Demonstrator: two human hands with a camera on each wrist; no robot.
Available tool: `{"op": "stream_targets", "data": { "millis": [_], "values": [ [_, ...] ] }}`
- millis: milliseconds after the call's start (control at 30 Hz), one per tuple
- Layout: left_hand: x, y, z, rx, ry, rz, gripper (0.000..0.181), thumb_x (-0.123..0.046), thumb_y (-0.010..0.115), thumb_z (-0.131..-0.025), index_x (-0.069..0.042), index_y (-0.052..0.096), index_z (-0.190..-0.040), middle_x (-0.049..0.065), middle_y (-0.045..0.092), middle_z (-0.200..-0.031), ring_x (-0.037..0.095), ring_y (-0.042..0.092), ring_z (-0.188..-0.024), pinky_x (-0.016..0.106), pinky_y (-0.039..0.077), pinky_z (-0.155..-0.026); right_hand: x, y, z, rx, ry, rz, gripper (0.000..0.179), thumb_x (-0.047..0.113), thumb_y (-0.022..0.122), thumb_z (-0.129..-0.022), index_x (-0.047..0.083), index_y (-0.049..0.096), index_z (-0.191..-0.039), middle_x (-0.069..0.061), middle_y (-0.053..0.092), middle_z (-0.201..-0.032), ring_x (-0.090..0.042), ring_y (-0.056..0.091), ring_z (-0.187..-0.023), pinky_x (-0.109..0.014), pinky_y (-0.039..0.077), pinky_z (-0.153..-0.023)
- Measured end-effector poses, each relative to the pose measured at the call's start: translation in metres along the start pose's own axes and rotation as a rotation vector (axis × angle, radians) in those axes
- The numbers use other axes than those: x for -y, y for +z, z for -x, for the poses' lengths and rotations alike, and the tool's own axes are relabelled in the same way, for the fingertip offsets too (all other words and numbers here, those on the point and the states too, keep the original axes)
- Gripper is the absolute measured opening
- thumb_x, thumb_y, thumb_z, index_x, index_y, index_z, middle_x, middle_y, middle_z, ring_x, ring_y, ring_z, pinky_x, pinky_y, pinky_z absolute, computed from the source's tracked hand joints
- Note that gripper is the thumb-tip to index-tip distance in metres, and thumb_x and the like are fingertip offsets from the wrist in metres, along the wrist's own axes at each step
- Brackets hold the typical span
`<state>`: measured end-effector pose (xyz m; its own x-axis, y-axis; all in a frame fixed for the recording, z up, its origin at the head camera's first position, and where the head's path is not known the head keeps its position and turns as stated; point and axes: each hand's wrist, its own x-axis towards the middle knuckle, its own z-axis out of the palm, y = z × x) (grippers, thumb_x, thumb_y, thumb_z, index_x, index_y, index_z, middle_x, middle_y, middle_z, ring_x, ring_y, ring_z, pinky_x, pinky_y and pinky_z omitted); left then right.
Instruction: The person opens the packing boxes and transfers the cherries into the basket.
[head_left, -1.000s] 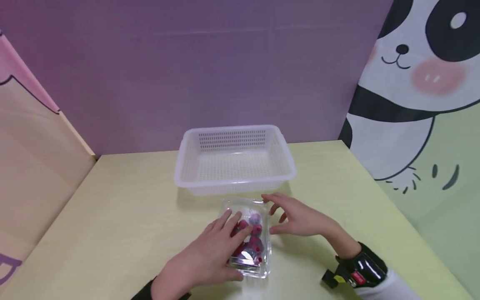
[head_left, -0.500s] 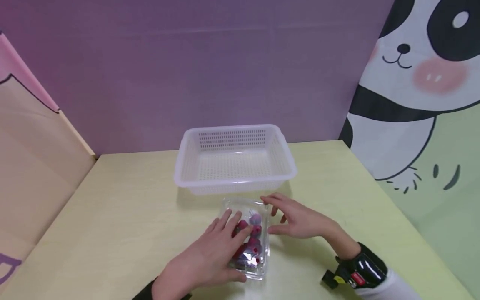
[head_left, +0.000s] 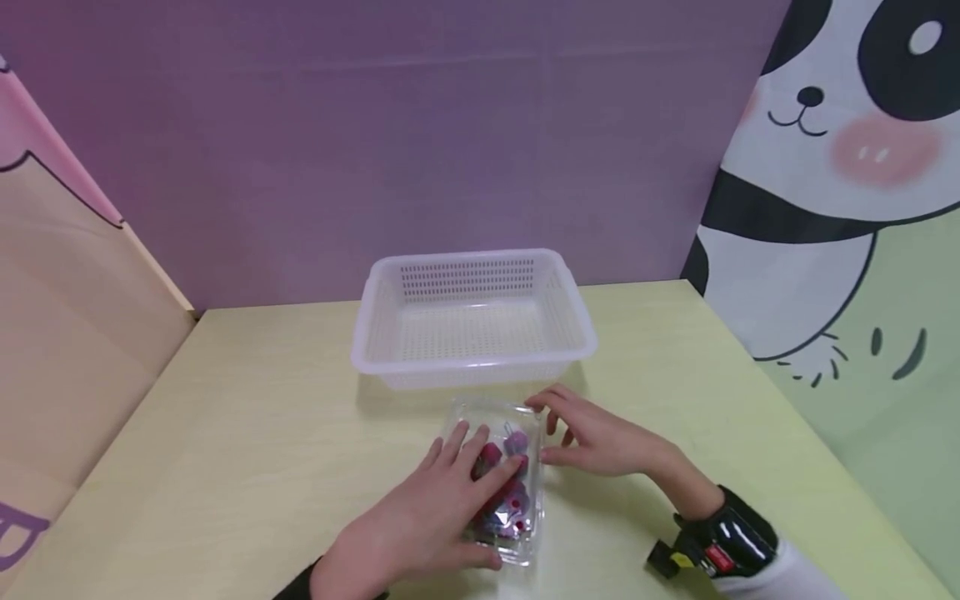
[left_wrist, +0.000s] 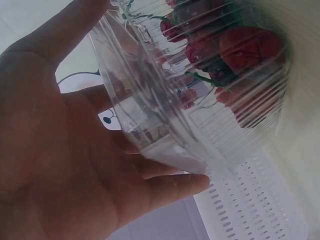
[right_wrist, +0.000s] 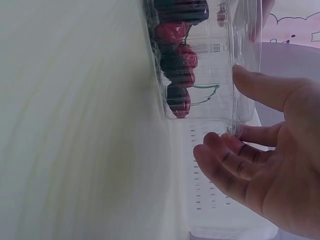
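Encasing red fruit (left_wrist: 252,50): clear ribbed box (head_left: 483,409); left hand (head_left: 431,510) spread, right hand (head_left: 596,438) pinching it.

Head view looks down; wrist views (close, low) share the box (right_wrist: 210,65).

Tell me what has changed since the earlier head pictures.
The left hand has shifted slightly right over the clear plastic box, whose near end has edged slightly closer. No visible grasp or release. The right hand stays at the box's far right corner; the white basket hasn't moved.
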<state>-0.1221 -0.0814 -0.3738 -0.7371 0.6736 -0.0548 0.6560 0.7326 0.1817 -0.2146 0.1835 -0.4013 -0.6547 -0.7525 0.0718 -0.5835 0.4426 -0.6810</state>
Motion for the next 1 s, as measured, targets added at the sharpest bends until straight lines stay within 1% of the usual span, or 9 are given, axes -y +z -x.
{"op": "stream_targets", "data": {
  "millis": [100, 300, 533, 767, 1000],
  "values": [
    [0.000, 0.001, 0.000, -0.002, 0.004, 0.001, 0.096, -0.065, 0.071, -0.077, -0.031, 0.029, -0.155, 0.017, 0.023, -0.154, 0.042, 0.017, -0.143, 0.055, 0.025, -0.106, 0.000, 0.002, 0.000, -0.011, 0.007, -0.004, 0.055, 0.012, 0.070, -0.092, 0.005, 0.043, -0.139, -0.006, 0.043, -0.130, -0.023, 0.053, -0.101, -0.029, 0.051, -0.076],
    [0.000, 0.003, 0.000, -0.004, 0.023, -0.001, 0.096, -0.066, 0.070, -0.078, -0.030, 0.027, -0.156, 0.018, 0.022, -0.155, 0.043, 0.017, -0.142, 0.055, 0.024, -0.106, -0.001, 0.005, 0.001, -0.033, 0.037, 0.037, 0.051, 0.012, 0.070, -0.090, 0.005, 0.046, -0.134, -0.005, 0.044, -0.126, -0.020, 0.053, -0.099, -0.029, 0.051, -0.076],
    [0.000, 0.001, 0.001, -0.002, 0.013, -0.013, 0.097, -0.067, 0.070, -0.077, -0.032, 0.026, -0.156, 0.016, 0.022, -0.155, 0.042, 0.017, -0.143, 0.054, 0.025, -0.106, 0.000, 0.008, 0.000, -0.059, 0.051, 0.049, 0.047, 0.010, 0.067, -0.091, 0.006, 0.047, -0.133, -0.005, 0.045, -0.123, -0.018, 0.053, -0.099, -0.028, 0.050, -0.076],
    [-0.001, 0.000, 0.002, 0.009, 0.009, -0.012, 0.094, -0.068, 0.068, -0.078, -0.033, 0.027, -0.156, 0.015, 0.022, -0.156, 0.041, 0.018, -0.143, 0.054, 0.026, -0.106, 0.002, 0.011, -0.001, -0.058, 0.077, 0.068, 0.046, 0.008, 0.066, -0.091, 0.005, 0.046, -0.132, -0.008, 0.046, -0.121, -0.017, 0.052, -0.099, -0.026, 0.049, -0.076],
    [0.000, 0.001, 0.002, -0.007, 0.014, 0.002, 0.091, -0.068, 0.065, -0.081, -0.032, 0.027, -0.156, 0.017, 0.022, -0.155, 0.042, 0.018, -0.143, 0.054, 0.026, -0.106, 0.005, 0.010, -0.003, -0.062, 0.100, 0.066, 0.046, 0.006, 0.064, -0.091, 0.005, 0.046, -0.133, -0.007, 0.048, -0.120, -0.018, 0.052, -0.099, -0.027, 0.049, -0.076]
  ]
}}
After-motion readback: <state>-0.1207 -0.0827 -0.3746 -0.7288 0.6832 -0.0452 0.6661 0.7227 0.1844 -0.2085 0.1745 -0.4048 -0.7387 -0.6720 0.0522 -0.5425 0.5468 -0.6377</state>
